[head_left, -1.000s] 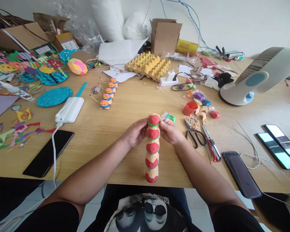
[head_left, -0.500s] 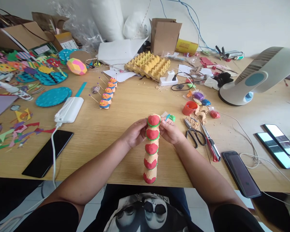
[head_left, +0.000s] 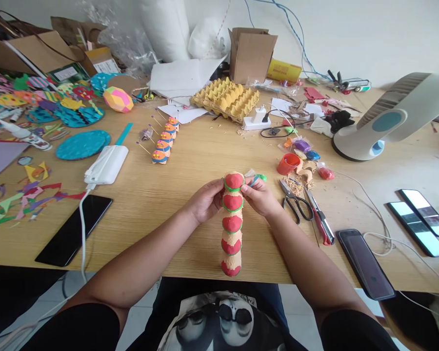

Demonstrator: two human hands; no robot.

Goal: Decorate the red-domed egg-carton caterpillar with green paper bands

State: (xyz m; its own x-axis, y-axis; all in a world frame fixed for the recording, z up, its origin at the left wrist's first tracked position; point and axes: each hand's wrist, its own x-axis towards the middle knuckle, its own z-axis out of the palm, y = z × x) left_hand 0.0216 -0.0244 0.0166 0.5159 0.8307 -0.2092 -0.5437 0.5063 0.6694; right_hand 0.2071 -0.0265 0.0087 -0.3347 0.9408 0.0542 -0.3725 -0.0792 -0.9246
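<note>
A long bumpy craft piece (head_left: 232,224), beige with red patches edged in green, points from the table's middle toward my body. My left hand (head_left: 208,200) grips its far end from the left side, fingers closed on it. On the right side of that same end, my right hand (head_left: 259,196) is closed with the thumb against the top red bump. A thin blue tool (head_left: 255,179) sticks out by the right fingertips. Just beyond it lies a bit of green clay (head_left: 261,178), partly hidden.
Black-handled scissors (head_left: 296,204), a red cutter (head_left: 324,226) and a red cup (head_left: 289,164) lie to the right. An orange and blue caterpillar piece (head_left: 163,146) with pins stands back left. Phones (head_left: 366,263) and a fan (head_left: 373,117) are further right.
The near end of the craft piece has shifted slightly right. My right thumb has moved onto the edge of the top red bump. The view has shifted slightly.
</note>
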